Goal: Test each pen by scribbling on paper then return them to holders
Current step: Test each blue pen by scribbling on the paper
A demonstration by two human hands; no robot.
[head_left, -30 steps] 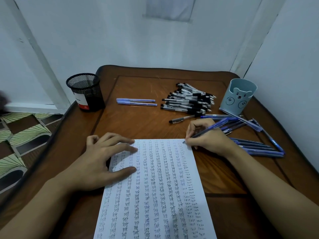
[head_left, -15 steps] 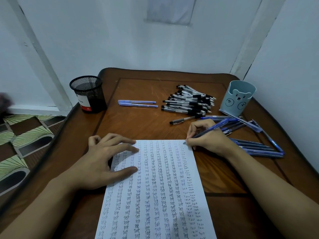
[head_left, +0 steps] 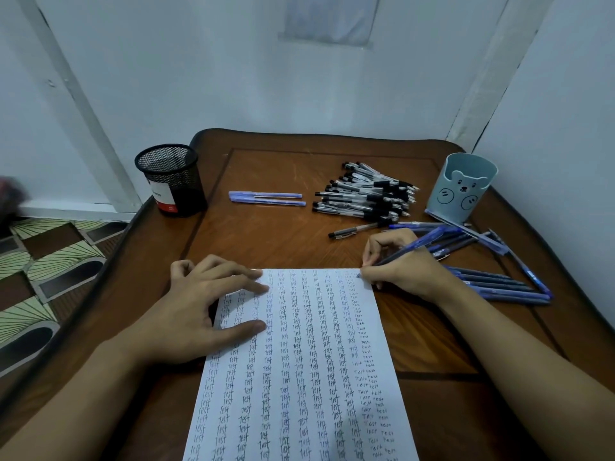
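Item: blue pen [head_left: 412, 245], pinched in my right hand [head_left: 404, 266], tip at paper [head_left: 299, 361] corner for testing. My left hand [head_left: 203, 304], fingers flat, pins the sheet steady.

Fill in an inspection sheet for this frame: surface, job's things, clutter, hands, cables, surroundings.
Surface: wooden table, scratched.
Job's things: paper full of "test" columns; black pens piled; blue pens loose at right; two pale pens; mesh holder and bear holder upright.
Clutter: nothing seen.
Hands: left hand presses paper; right hand grips blue pen, tip at paper's top right corner.
Cables: nothing seen.
Surroundings: white walls; patterned floor tiles.
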